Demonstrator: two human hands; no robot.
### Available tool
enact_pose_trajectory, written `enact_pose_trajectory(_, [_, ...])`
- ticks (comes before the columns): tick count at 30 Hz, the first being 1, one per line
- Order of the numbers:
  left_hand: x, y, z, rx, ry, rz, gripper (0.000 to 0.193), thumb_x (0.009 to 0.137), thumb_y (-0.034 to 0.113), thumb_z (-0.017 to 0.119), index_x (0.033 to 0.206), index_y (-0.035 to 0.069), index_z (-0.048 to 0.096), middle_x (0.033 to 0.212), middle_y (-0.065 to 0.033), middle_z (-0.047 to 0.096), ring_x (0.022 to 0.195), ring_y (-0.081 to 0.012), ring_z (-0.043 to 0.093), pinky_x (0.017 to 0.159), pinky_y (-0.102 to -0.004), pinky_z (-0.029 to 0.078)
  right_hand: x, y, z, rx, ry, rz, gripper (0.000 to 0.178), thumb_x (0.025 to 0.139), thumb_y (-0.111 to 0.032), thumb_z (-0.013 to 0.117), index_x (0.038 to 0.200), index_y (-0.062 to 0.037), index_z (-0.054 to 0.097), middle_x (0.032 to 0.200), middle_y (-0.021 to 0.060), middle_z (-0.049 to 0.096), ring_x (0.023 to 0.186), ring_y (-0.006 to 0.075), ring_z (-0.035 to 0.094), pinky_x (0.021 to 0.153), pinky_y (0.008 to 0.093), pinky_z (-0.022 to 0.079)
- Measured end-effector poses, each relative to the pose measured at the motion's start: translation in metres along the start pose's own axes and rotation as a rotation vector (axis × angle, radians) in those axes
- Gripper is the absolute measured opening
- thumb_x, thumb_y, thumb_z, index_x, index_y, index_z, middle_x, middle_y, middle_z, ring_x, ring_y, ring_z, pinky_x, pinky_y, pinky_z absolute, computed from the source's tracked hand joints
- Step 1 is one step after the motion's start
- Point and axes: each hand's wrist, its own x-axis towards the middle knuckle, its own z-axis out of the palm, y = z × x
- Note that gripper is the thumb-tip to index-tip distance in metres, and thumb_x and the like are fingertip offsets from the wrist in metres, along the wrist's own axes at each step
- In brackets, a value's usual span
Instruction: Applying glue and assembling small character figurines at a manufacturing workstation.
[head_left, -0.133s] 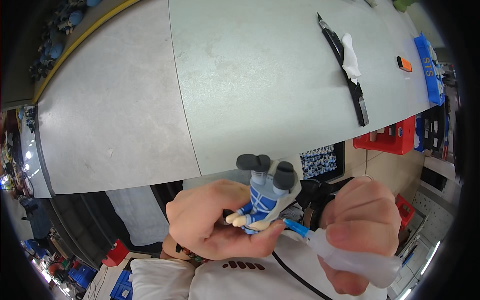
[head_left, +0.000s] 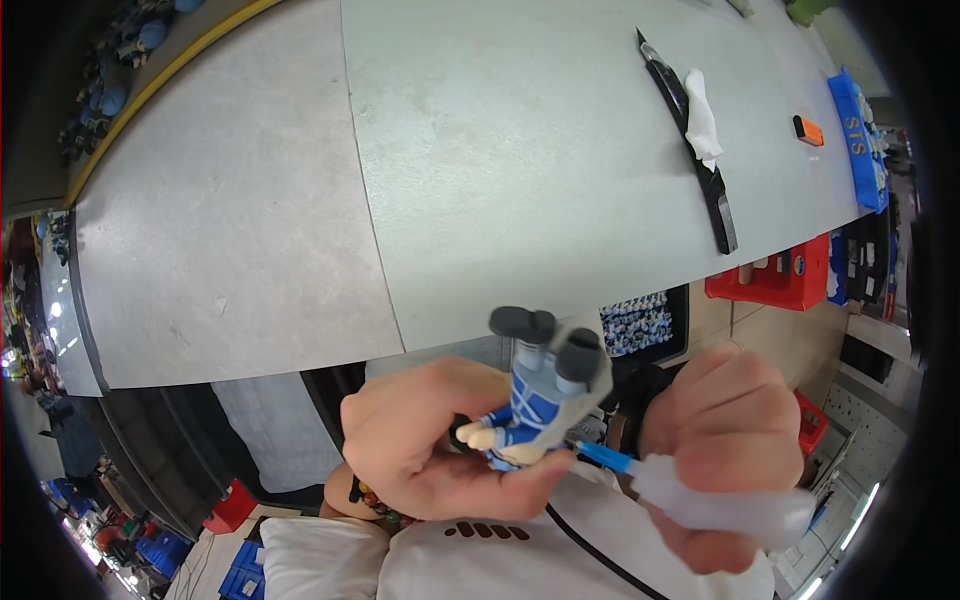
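A small blue-and-grey figurine [head_left: 535, 400] is held upside down, its dark shoes pointing up. My left hand [head_left: 430, 440] is closed round its lower end, so the head is largely hidden by my fingers. In my right hand [head_left: 725, 450] is a translucent squeeze bottle [head_left: 725, 510] with a thin blue nozzle, gripped between thumb and fingers. The nozzle points left at the figurine's side, close to my left thumb; whether it touches cannot be told.
On the grey table [head_left: 240, 200] lie a black craft knife [head_left: 668, 85], a crumpled white tissue [head_left: 702, 120] and an orange-black block [head_left: 808, 130]. A blue tray [head_left: 855, 140] stands at the far right edge. Below are a red crate [head_left: 775, 285] and a black tray [head_left: 680, 320] holding many small figures.
The figurine and both hands have shifted slightly to the right. The bottle, a little blurred, has moved with my right hand.
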Motion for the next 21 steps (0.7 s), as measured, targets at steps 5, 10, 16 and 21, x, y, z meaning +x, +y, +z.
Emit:
enact_pose_trajectory(5, [0.001, 0.001, 0.001, -0.087, -0.028, -0.032, 0.030, 0.055, 0.008, 0.077, 0.073, -0.003, 0.056, 0.060, -0.0070, 0.057, 0.049, -0.0071, 0.052, 0.042, -0.0182, 0.040, 0.005, 0.006, -0.026, 0.345, 0.337, -0.023, 0.042, 0.080, -0.041, 0.045, 0.088, -0.0006, 0.054, 0.062, 0.0024, 0.033, 0.058, 0.0115, 0.031, 0.047, 0.0231, 0.023])
enact_pose_trajectory(10, [0.002, -0.004, 0.000, -0.149, -0.049, 0.060, 0.031, 0.053, 0.007, 0.078, 0.073, -0.002, 0.055, 0.061, -0.0069, 0.057, 0.050, -0.0071, 0.052, 0.042, -0.0177, 0.039, 0.005, 0.010, -0.030, 0.355, 0.296, -0.016, 0.043, 0.079, -0.042, 0.047, 0.087, -0.0003, 0.054, 0.062, 0.0023, 0.032, 0.057, 0.0115, 0.031, 0.047, 0.0233, 0.022])
enact_pose_trajectory(16, [0.003, -0.005, 0.001, -0.181, -0.068, 0.055, 0.031, 0.053, 0.008, 0.078, 0.070, -0.001, 0.053, 0.059, -0.0049, 0.055, 0.050, -0.0060, 0.051, 0.041, -0.0172, 0.038, 0.001, -0.004, -0.020, 0.173, 0.065, -0.062, 0.045, 0.077, -0.049, 0.049, 0.082, -0.0037, 0.052, 0.062, 0.0016, 0.038, 0.056, 0.0119, 0.033, 0.048, 0.0237, 0.024])
enact_pose_trajectory(21, [-0.001, -0.007, -0.003, -0.138, -0.058, 0.043, 0.032, 0.053, 0.008, 0.078, 0.069, 0.000, 0.052, 0.058, -0.0043, 0.053, 0.049, -0.0053, 0.049, 0.041, -0.0173, 0.036, -0.001, -0.002, -0.009, 0.064, -0.038, -0.038, 0.046, 0.078, -0.050, 0.048, 0.079, -0.0036, 0.051, 0.062, 0.0020, 0.039, 0.053, 0.0121, 0.036, 0.047, 0.0235, 0.025])
